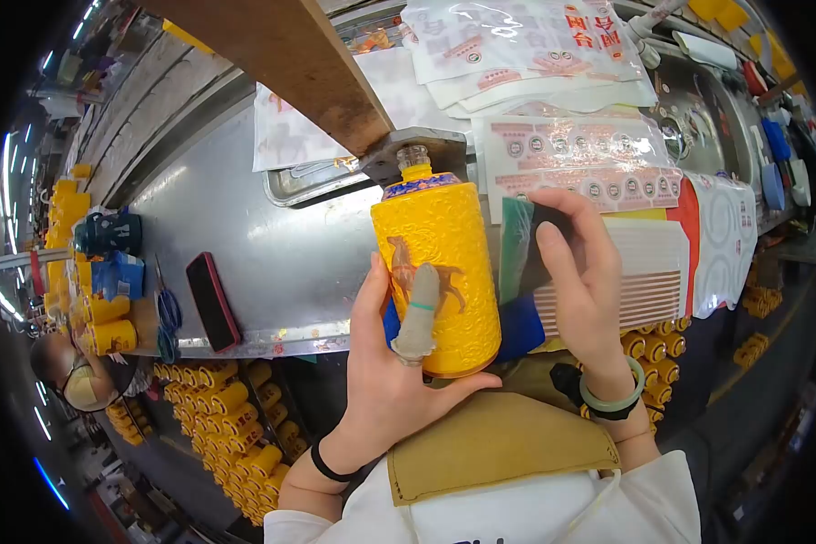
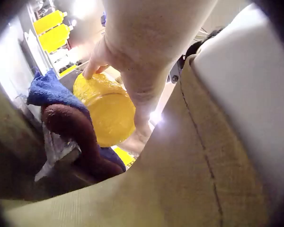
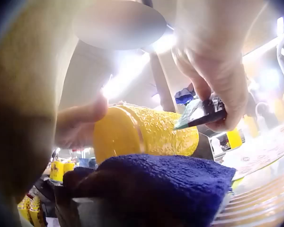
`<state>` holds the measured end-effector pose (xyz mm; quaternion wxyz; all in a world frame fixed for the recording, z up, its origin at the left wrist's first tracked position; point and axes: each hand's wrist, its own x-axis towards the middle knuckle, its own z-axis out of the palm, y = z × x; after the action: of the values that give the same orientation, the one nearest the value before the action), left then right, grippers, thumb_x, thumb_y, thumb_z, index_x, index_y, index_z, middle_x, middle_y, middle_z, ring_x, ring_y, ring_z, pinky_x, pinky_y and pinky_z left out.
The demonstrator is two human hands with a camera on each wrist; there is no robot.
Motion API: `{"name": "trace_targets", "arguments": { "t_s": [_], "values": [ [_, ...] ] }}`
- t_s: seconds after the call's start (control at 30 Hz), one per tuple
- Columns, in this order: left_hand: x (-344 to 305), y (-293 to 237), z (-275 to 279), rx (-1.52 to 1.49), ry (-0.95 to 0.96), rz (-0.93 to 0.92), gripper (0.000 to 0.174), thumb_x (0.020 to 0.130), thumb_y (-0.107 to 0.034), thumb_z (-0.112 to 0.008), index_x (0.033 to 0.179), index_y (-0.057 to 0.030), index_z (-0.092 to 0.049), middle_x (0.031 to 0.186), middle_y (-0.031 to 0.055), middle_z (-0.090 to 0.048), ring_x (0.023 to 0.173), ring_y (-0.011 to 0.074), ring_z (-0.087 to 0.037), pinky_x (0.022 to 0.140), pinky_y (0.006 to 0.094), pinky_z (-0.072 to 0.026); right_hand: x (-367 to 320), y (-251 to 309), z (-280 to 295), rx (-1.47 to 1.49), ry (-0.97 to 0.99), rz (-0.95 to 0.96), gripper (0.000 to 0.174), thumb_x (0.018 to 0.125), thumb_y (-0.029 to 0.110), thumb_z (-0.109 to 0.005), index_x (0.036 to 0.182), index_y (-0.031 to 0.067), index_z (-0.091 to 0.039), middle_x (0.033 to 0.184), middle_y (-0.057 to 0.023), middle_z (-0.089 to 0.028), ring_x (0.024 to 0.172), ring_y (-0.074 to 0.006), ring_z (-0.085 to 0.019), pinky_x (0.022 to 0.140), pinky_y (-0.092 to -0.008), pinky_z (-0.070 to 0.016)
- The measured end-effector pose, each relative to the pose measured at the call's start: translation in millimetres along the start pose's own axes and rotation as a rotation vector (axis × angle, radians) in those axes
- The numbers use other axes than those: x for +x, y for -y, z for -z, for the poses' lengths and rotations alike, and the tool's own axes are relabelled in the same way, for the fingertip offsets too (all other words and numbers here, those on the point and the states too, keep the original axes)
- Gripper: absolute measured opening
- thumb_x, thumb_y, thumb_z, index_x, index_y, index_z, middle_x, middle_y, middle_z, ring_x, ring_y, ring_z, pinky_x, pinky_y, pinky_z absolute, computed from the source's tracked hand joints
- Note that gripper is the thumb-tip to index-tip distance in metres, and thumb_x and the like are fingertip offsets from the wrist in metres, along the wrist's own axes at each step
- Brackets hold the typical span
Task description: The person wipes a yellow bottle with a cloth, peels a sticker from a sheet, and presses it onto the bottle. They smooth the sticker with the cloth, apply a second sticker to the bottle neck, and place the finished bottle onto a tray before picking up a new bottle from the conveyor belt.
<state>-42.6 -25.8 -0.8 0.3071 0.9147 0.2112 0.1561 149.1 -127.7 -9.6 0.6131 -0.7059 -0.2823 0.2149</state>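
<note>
A yellow textured bottle (image 1: 453,263) with a brown horse picture and a blue patterned shoulder lies in the middle of the head view, its glass neck at a metal bracket (image 1: 426,150). My left hand (image 1: 385,385) grips it near the base, thumb under the bottom end, one finger in a grey cover (image 1: 417,317) lying over the picture. In my right hand (image 1: 580,263) a dark flat scraper (image 1: 542,249) with a green see-through edge is pinched between thumb and fingers. In the right wrist view that edge is right at the bottle's side. A blue towel (image 3: 165,179) lies under the bottle.
Printed transfer sheets (image 1: 580,163) are spread at the back right of the metal table (image 1: 272,272). A phone (image 1: 213,302) and blue-handled scissors (image 1: 167,313) lie left. Beneath the table edge stand rows of yellow bottles (image 1: 227,417). A wooden beam (image 1: 290,63) hangs over the bottle's neck.
</note>
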Motion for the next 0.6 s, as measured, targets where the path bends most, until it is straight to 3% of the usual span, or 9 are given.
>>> {"name": "trace_targets", "arguments": {
  "t_s": [0.03,0.17,0.2,0.23,0.3,0.33,0.37,0.43,0.6],
  "values": [
    [-0.6,2.1,-1.5,-0.081,-0.027,0.013,0.116,0.062,-0.052,-0.096,0.151,0.0012,-0.043,0.154,0.0308,-0.03,0.141,0.0458,-0.04,0.114,0.0495,-0.0387,0.7,3.6,0.1,0.11,0.021,-0.128,0.026,0.099,0.002,-0.058,0.124,-0.0001,-0.06,0.1,-0.0044,-0.062,0.09,-0.0135,-0.057,0.082,-0.029,-0.0477],
    [-1.6,12.7,4.2,-0.398,-0.084,0.089,0.12,0.064,-0.062,-0.091,0.152,0.0029,-0.042,0.153,0.0279,-0.033,0.143,0.0406,-0.038,0.116,0.0492,-0.0361,5.6,6.9,-3.6,0.227,0.16,-0.251,0.028,0.097,0.008,-0.064,0.123,0.0011,-0.056,0.103,-0.0044,-0.057,0.094,-0.0134,-0.053,0.087,-0.0285,-0.046],
    [-1.1,19.8,-1.0,-0.553,-0.102,0.087,0.105,0.083,-0.055,-0.081,0.156,0.0042,-0.034,0.159,0.0241,-0.031,0.148,0.0366,-0.033,0.12,0.0486,-0.0308,5.1,5.0,-9.9,0.18,0.211,-0.19,0.031,0.095,0.012,-0.069,0.12,0.0012,-0.054,0.105,-0.0058,-0.056,0.098,-0.0143,-0.053,0.091,-0.0295,-0.0448],
    [0.1,22.4,-3.5,-0.55,-0.106,0.089,0.105,0.083,-0.055,-0.081,0.156,0.0042,-0.034,0.159,0.0241,-0.031,0.148,0.0366,-0.033,0.12,0.0486,-0.0308,5.6,4.6,-16.9,0.134,0.263,-0.125,0.036,0.093,0.016,-0.073,0.118,0.0013,-0.052,0.106,-0.0073,-0.055,0.102,-0.0152,-0.052,0.094,-0.0304,-0.0436],
    [11.0,21.8,-10.3,-0.871,-0.232,0.24,0.085,0.099,-0.037,-0.064,0.161,0.0025,-0.021,0.164,0.0208,-0.024,0.153,0.0348,-0.027,0.123,0.0482,-0.0244,3.7,7.5,-28.1,0.243,0.27,-0.24,0.045,0.087,0.02,-0.08,0.115,0.0016,-0.05,0.108,-0.0086,-0.054,0.108,-0.0166,-0.051,0.098,-0.032,-0.0418],
    [19.6,28.8,-20.0,-1.004,-0.232,0.097,0.071,0.107,-0.024,-0.046,0.164,-0.0049,-0.009,0.167,0.0176,-0.023,0.151,0.0316,-0.031,0.121,0.0478,-0.0289,3.9,7.6,-31.0,0.181,0.257,-0.158,0.044,0.087,0.019,-0.08,0.114,0.0018,-0.05,0.107,-0.0089,-0.054,0.107,-0.0171,-0.051,0.097,-0.0322,-0.0423],
    [23.4,27.2,-16.8,-1.003,-0.236,0.097,0.071,0.107,-0.024,-0.046,0.164,-0.0049,-0.009,0.167,0.0176,-0.023,0.151,0.0316,-0.031,0.121,0.0478,-0.0289,4.2,7.8,-33.0,0.119,0.243,-0.077,0.043,0.087,0.018,-0.08,0.113,0.0021,-0.049,0.106,-0.0092,-0.054,0.107,-0.0175,-0.052,0.097,-0.0323,-0.0428],
    [30.6,19.6,-7.5,-1.275,-0.111,0.412,0.074,0.105,-0.009,-0.046,0.164,-0.0047,-0.002,0.167,0.0168,-0.019,0.153,0.0283,-0.025,0.124,0.043,-0.0238,4.8,8.5,-33.4,0.079,0.247,-0.078,0.043,0.086,0.017,-0.08,0.112,0.0021,-0.049,0.106,-0.0094,-0.054,0.106,-0.0177,-0.053,0.097,-0.0322,-0.043],
    [35.2,18.0,-8.1,-1.342,-0.004,0.417,0.076,0.107,-0.006,-0.043,0.164,-0.0081,0.007,0.163,0.0143,-0.024,0.149,0.0246,-0.03,0.122,0.0394,-0.0277,3.6,9.8,-35.2,0.089,0.243,-0.152,0.042,0.085,0.015,-0.08,0.111,0.0025,-0.05,0.105,-0.0094,-0.055,0.104,-0.0175,-0.053,0.096,-0.032,-0.0433]
  ]
}}
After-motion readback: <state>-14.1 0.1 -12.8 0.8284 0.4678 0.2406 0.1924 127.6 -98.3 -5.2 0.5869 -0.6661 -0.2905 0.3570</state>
